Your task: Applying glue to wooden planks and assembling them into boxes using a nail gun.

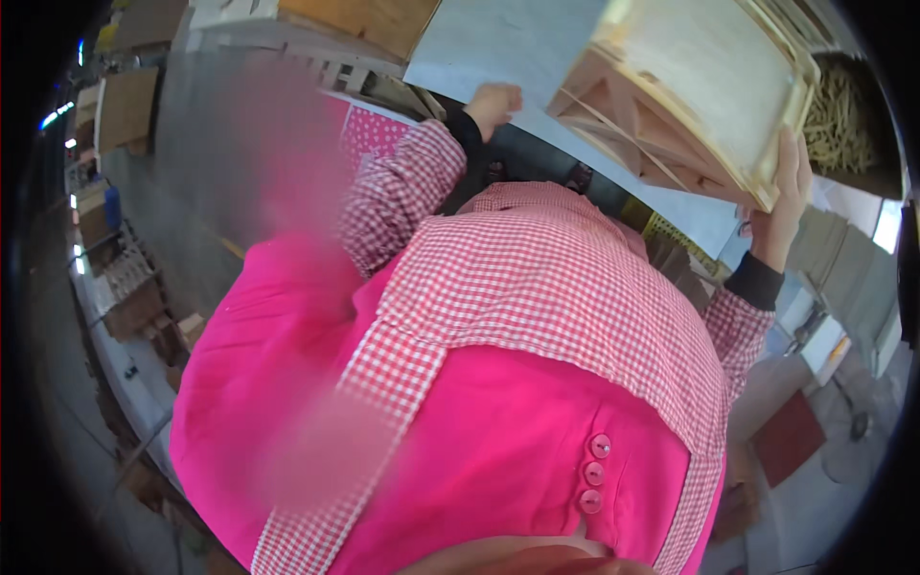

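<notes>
My right hand (pixel 784 201) grips the near right corner of a wooden box-like frame (pixel 704 81). The frame is tilted. Its pale flat panel faces up, and slanted wooden slats show along its open side. Beneath it lies a pale blue-white tabletop (pixel 513 43). My left hand (pixel 492 107) is just past the tabletop's near edge, left of the frame and apart from it. Its fingers are curled in, and I see nothing in them. Both arms wear red-and-white checked sleeves with black cuffs.
A dark container (pixel 843 125) of thin pale wooden sticks stands to the right of the frame. Pink dotted cloth (pixel 369 134) hangs left of my left arm. A brown board (pixel 359 24) lies at the back left. A reddish panel (pixel 789 438) is at the lower right.
</notes>
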The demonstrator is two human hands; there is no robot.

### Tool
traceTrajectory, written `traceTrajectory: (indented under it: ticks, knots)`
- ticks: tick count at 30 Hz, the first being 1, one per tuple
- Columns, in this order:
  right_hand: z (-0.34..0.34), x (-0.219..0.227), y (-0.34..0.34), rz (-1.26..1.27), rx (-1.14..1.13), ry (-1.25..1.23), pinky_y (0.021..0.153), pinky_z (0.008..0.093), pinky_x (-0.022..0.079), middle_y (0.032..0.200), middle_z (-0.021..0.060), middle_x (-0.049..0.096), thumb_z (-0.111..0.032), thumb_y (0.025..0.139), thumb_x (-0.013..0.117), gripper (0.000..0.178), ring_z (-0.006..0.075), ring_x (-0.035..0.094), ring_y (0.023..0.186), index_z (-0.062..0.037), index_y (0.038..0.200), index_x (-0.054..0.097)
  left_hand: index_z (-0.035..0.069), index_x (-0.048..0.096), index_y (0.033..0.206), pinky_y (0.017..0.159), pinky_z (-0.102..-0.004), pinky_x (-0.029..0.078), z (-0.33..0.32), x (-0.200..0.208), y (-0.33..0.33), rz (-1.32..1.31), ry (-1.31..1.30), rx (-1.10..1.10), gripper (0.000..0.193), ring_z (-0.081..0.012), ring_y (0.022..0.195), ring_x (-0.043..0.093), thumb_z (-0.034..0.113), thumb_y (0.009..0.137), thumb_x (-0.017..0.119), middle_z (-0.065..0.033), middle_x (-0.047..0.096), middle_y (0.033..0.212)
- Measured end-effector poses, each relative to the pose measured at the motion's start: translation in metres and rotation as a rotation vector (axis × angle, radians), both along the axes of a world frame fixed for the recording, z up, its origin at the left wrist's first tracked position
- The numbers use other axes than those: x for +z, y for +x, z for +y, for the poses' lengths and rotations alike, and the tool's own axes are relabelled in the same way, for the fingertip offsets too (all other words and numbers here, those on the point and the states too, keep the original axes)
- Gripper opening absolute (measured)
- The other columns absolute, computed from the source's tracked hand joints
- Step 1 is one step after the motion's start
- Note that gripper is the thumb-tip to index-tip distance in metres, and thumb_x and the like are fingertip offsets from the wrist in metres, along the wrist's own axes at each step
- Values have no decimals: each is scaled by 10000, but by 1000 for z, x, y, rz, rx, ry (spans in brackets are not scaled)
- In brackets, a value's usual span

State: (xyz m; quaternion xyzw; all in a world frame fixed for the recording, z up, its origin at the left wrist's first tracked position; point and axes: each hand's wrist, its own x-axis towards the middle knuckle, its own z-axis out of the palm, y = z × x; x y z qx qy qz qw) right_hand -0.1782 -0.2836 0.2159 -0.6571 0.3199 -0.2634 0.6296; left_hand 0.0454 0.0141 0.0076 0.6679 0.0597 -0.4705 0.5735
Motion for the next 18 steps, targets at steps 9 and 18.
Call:
traceTrajectory:
  ticks: [9,18]
  knots:
    - [13,9,18,195,-161,46,832,263,462,1109,76,598,-303,963,546,444,125,571,973,53,1228,523,-28,634,1039,906,-465,445,-26,-93,-81,-754,102,-12,320,-439,987,558,55,742,547,-229,604,930]
    - [-11,2,-10,243,-105,73,813,286,497,1114,82,616,-345,943,570,471,150,610,978,29,1227,533,19,622,884,642,-288,485,-17,-111,-75,-97,-235,-287,186,-156,713,629,195,828,650,-58,638,767]
